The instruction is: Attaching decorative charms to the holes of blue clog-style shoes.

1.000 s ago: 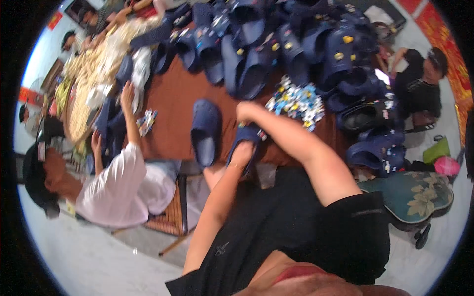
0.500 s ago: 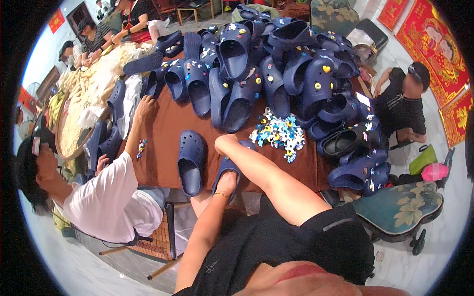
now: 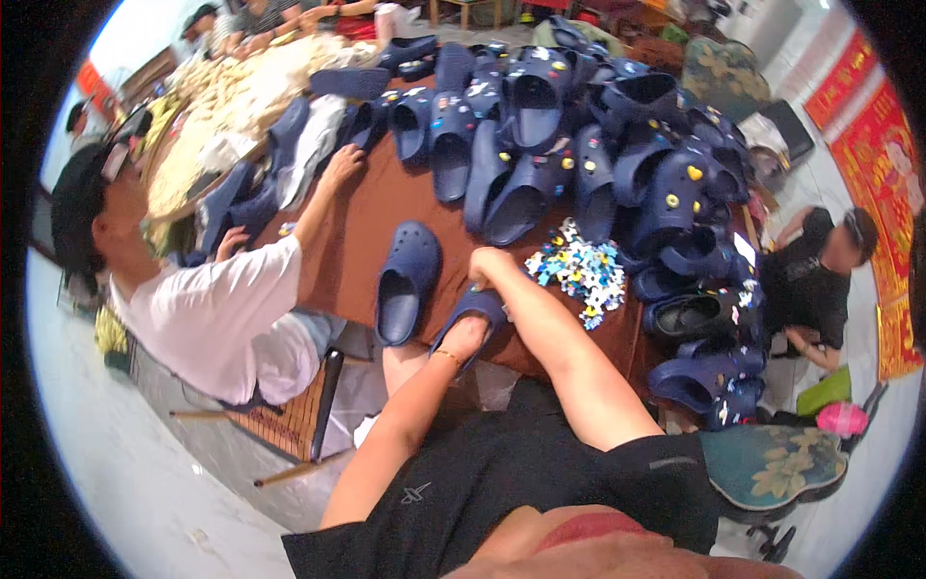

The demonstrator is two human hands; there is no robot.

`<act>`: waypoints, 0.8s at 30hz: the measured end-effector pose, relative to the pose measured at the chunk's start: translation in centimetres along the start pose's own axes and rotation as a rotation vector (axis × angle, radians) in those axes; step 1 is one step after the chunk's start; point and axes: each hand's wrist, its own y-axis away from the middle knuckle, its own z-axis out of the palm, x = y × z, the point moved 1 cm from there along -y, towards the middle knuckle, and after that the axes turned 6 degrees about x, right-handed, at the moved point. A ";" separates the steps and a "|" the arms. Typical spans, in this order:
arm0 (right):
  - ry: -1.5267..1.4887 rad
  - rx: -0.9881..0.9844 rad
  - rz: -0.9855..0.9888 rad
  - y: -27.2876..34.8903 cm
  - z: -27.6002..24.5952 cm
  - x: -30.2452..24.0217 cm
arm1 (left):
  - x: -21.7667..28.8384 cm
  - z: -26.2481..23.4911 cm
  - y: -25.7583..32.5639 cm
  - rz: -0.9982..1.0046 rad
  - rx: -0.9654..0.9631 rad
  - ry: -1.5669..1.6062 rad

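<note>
**Navy clog held at the table edge**

Mostly hidden under both hands: navy clog (image 3: 470, 314), only part of the upper showing. Long axis slanted, one end toward the body, the other toward the pile of clogs (image 3: 579, 145). Left hand (image 3: 465, 338) cupped beneath, right hand (image 3: 489, 265) closed over the top. Second clog (image 3: 405, 282) just beside, charm heap (image 3: 579, 270) near on the brown table (image 3: 367, 222).

We have both hands on one clog (image 3: 473, 311) at the near edge of the surface (image 3: 357, 246), our left hand (image 3: 465, 338) under its near end and our right hand (image 3: 489, 265) on its far end. A second clog (image 3: 405, 282) lies just to its left, and a scatter of small charms (image 3: 577, 270) lies just to its right. Behind them a heap of clogs (image 3: 579, 145) fills the far and right side, while a seated person (image 3: 207, 309) reaches onto the surface from the left.
</note>
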 end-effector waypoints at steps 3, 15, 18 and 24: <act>-0.230 0.305 -0.066 1.2 1.4 1.0 | 1.3 -1.4 -0.2 0.055 0.040 0.080; -1.028 1.066 -0.353 5.4 15.7 11.7 | -1.1 -5.3 2.8 -0.198 -0.048 -0.020; -1.091 1.001 -0.330 6.8 19.1 11.6 | -5.1 -4.6 4.1 -0.222 0.039 -0.131; -1.125 0.965 -0.210 6.7 22.5 12.8 | -7.4 -6.8 -0.1 -0.233 -0.058 -0.317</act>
